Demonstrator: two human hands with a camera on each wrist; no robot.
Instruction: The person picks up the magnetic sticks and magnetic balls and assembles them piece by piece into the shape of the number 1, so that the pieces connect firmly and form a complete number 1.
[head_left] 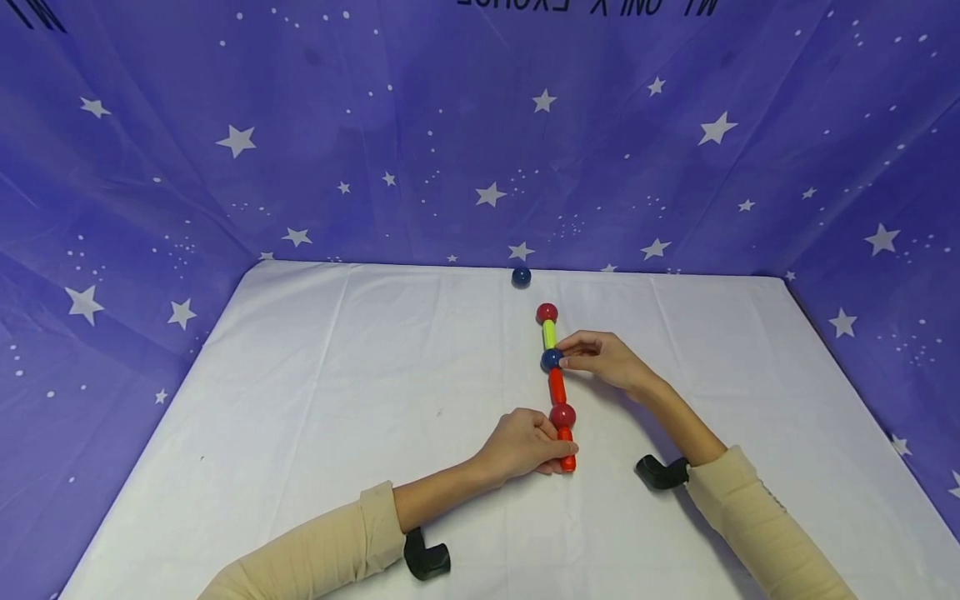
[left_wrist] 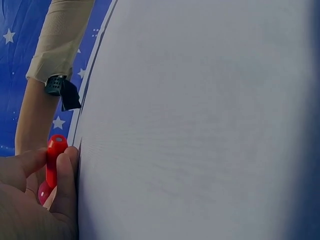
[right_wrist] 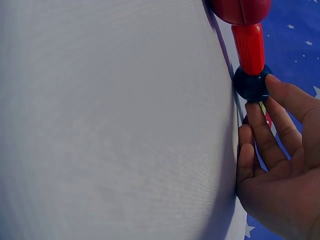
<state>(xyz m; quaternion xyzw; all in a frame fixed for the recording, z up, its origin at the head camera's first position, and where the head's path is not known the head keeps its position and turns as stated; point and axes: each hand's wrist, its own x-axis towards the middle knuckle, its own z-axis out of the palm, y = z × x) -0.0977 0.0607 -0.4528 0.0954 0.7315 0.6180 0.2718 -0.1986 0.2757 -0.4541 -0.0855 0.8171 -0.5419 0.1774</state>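
A chain of balls and rods runs away from me over the white cloth. From the near end it has a red rod (head_left: 567, 462), a red ball (head_left: 562, 416), a second red rod (head_left: 557, 387), a dark blue ball (head_left: 551, 359), a yellow-green rod (head_left: 549, 333) and another red ball (head_left: 547, 312) at the far end. My left hand (head_left: 522, 446) pinches the nearest red rod between thumb and fingers; its free end points up in the left wrist view. With thumb and fingertips, my right hand (head_left: 606, 360) holds the blue ball in the chain's middle.
A loose dark blue ball (head_left: 521, 277) sits near the table's back edge, beyond the chain. The white-clothed table (head_left: 337, 375) is bordered by blue star-printed curtains (head_left: 420, 133). Black wrist mounts (head_left: 427, 557) stick out beneath both sleeves.
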